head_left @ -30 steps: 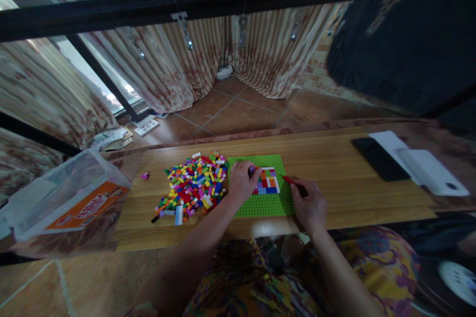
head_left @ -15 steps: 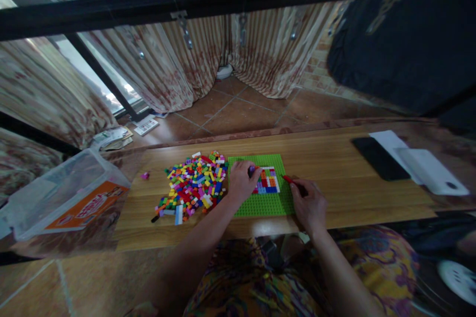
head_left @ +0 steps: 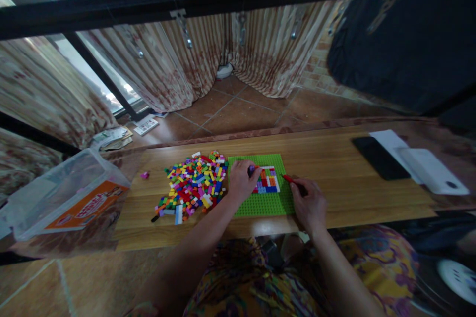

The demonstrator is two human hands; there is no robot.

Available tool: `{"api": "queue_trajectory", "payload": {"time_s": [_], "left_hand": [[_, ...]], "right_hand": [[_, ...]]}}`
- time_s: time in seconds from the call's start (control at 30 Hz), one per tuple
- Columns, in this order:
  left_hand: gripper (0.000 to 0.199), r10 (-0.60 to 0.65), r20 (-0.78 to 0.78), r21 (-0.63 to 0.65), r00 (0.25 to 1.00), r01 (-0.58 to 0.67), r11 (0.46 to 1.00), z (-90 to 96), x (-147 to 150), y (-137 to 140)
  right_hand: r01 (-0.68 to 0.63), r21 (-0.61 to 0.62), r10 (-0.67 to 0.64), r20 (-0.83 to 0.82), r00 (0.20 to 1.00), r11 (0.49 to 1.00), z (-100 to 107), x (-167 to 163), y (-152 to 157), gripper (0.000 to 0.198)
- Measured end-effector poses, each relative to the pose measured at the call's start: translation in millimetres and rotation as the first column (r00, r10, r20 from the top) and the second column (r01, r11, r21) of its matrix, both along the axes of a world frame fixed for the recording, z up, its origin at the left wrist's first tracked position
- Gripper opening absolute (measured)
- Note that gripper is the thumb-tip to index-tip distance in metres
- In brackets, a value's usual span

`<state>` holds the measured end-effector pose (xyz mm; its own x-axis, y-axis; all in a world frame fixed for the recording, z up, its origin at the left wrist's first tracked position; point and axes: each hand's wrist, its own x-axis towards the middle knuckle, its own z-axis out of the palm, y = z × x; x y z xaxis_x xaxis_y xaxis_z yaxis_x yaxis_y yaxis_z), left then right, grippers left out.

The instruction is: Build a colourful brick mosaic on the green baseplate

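Nothing I can see has shifted in the last second: the left hand [head_left: 242,181] still curls over the left side of the brick patch [head_left: 269,181] at the frame's centre, its grip unclear to me, and the right hand [head_left: 309,203] still pinches a red piece [head_left: 287,178] by the green baseplate's [head_left: 260,206] right edge, so the patch seems to gain nothing. Left of centre, a brick pile [head_left: 197,183] covers the wooden table [head_left: 327,158]; striped curtains [head_left: 178,69] hang above.

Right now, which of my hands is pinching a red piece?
Your right hand: it pinches the slim red piece at the right edge of the green baseplate. Your left hand is beside the multicoloured brick patch, its grip unclear.
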<state>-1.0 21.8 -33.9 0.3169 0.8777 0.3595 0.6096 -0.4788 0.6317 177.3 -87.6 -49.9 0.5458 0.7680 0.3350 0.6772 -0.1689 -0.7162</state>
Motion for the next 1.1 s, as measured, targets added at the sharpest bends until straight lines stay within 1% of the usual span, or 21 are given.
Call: {"api": "queue_trajectory", "payload": {"time_s": [0.23, 0.53, 1.1], "left_hand": [[0.015, 0.001, -0.001, -0.001, 1.000, -0.001, 1.000, 0.2, 0.0, -0.1], [0.016, -0.007, -0.001, 0.001, 1.000, 0.007, 1.000, -0.9, -0.3, 0.4], [0.016, -0.007, 0.001, -0.005, 1.000, 0.007, 1.000, 0.3, -0.1, -0.1]], "right_hand": [[-0.009, 0.027, 0.009, -0.007, 1.000, 1.000, -2.1, 0.8, 0.1, 0.028], [-0.009, 0.003, 0.009, -0.006, 1.000, 1.000, -0.4, 0.5, 0.0, 0.027], [0.002, 0.016, -0.001, -0.003, 1.000, 1.000, 0.2, -0.8, 0.0, 0.028]]}}
